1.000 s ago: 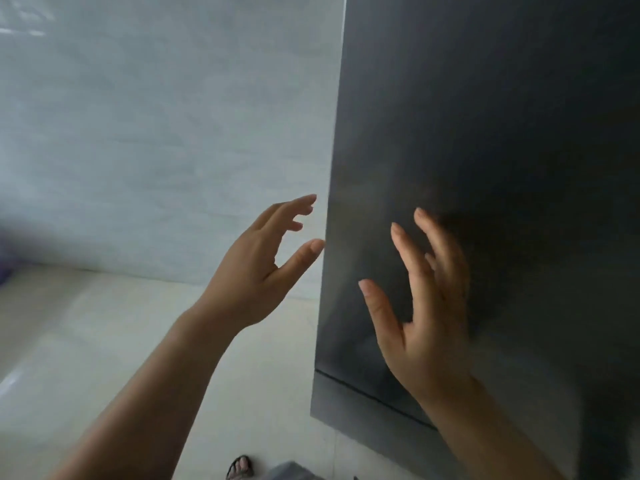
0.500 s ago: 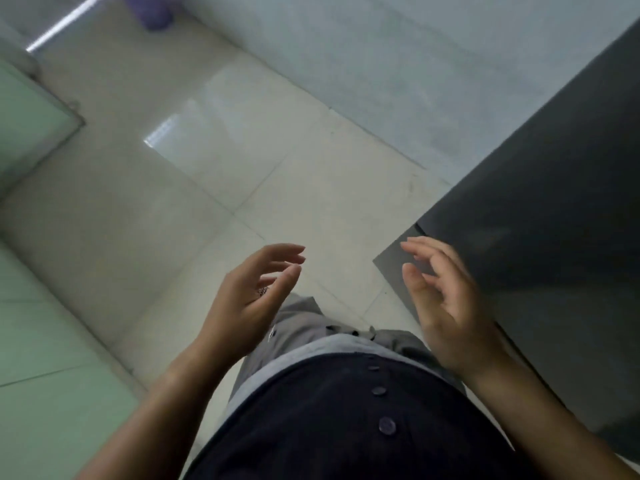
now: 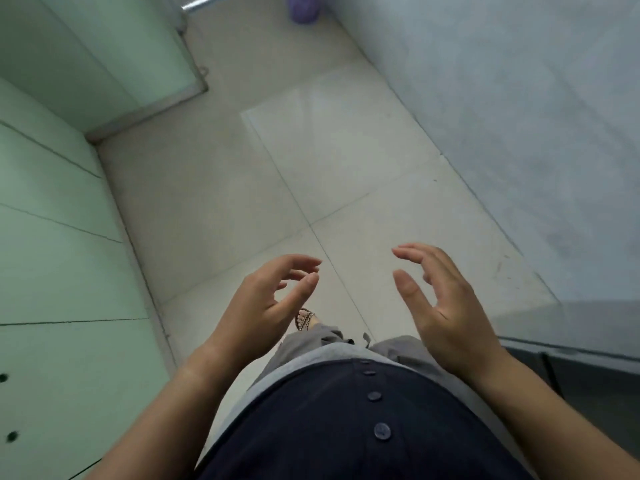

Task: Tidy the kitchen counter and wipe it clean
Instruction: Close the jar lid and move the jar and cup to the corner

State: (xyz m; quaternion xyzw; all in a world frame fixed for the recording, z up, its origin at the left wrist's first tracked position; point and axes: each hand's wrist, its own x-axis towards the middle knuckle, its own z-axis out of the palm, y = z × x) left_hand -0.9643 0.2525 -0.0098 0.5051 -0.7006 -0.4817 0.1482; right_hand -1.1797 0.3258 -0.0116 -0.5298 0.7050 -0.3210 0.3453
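Swung further down and left since half a second ago: the dark grey flat panel (image 3: 588, 375) has slid from mid-right into the lower right corner, and pale green smooth wall panels (image 3: 52, 237) now fill the left side. Both hands keep the same pose.

Kitchen counter: cannot tell whether any surface in view is it.

Left hand (image 3: 263, 299) and right hand (image 3: 446, 306) are held out before the waist, palms facing each other, with a clear gap between them. Fingers are loosely curved and hold nothing. Left thumb tip and forefinger tip are near each other, not touching.

Beneath the hands: dark navy buttoned top (image 3: 329, 427), grey trousers (image 3: 311, 341), and one foot in a brown strappy sandal (image 3: 304, 318), seen just under the left hand.

Glossy cream tiled floor (image 3: 242, 185) runs as an open strip between the base edge of the green panels on the left and the foot of the pale grey wall (image 3: 502, 98) on the right. The green panels step back at a corner, upper left. A small purple object (image 3: 304, 8), blurred, stands at the far end of the floor by the grey wall's base.
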